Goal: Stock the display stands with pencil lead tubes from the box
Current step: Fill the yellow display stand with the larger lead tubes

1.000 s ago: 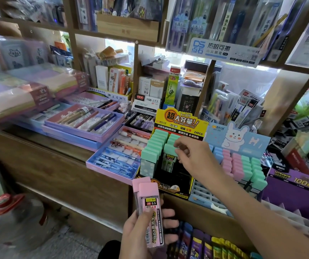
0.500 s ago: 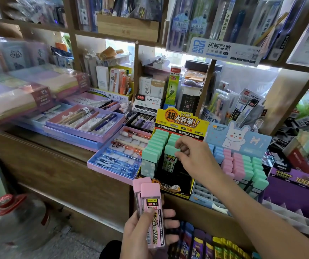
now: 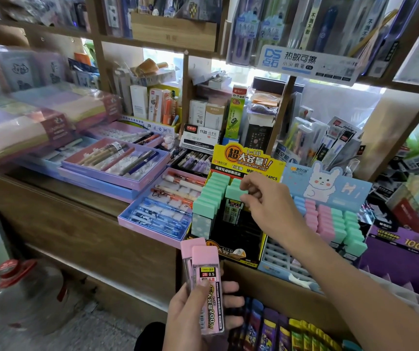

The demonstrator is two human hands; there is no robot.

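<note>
A black and yellow display stand (image 3: pixel 238 239) sits on the wooden counter with rows of green-capped lead tubes at its back. My right hand (image 3: pixel 266 206) pinches the cap of a green-capped lead tube (image 3: pixel 235 198) that stands in the stand's second column. My left hand (image 3: pixel 195 315) holds two pink-capped lead tubes (image 3: pixel 207 279) upright below the counter edge. To the right, a blue rabbit display stand (image 3: pixel 330 188) carries pink, blue and green tubes. The box is not in view.
Purple and pink pen trays (image 3: pixel 117 171) lie on the counter to the left. Shelves of packaged pens rise behind. A large water bottle (image 3: pixel 26 295) stands on the floor at lower left. Hanging packets (image 3: pixel 292 333) fill the rack below the counter.
My right hand has shifted slightly on the green-capped tube in the stand. The left hand with the pink tubes has stayed put.
</note>
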